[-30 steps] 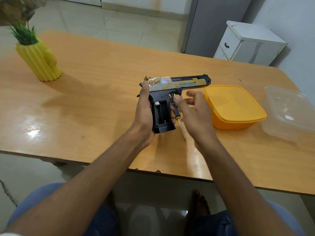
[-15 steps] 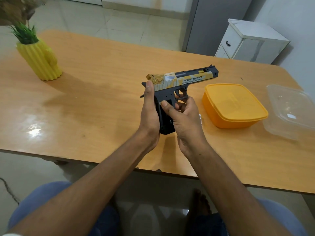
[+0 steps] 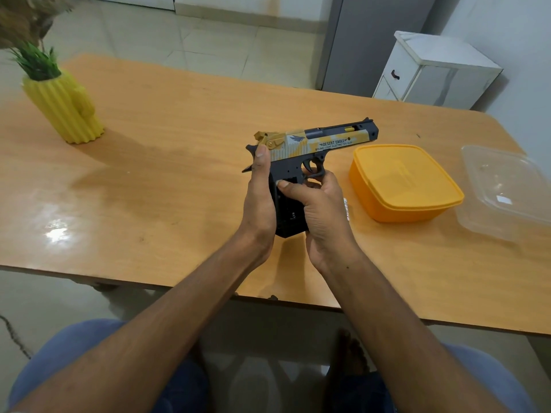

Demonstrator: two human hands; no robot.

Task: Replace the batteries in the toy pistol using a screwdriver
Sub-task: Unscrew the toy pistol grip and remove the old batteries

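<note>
The person is holding the toy pistol (image 3: 310, 150) up above the orange-brown table (image 3: 167, 162), slide on top and barrel pointing right and slightly away, so its long axis is running left to right while the black grip (image 3: 287, 214) is hanging down toward the body between the two hands. The left hand (image 3: 258, 201) is wrapping the back of the grip, thumb lying up against the rear of the slide. The right hand (image 3: 320, 213) is curling round the front of the grip from the other side, thumb pressing across its near face just below the frame, fingers reaching under the trigger guard. Both hands are touching the grip, so neither is nearer; the right thumb is sitting directly on the panel that the batteries seem to lie behind, and that is probably the side the next move is turning on. No screwdriver is showing clearly; something small and pale is lying on the table just right of the right hand, too hidden to name. An orange lidded box (image 3: 402, 180) is standing nearby on the right
</note>
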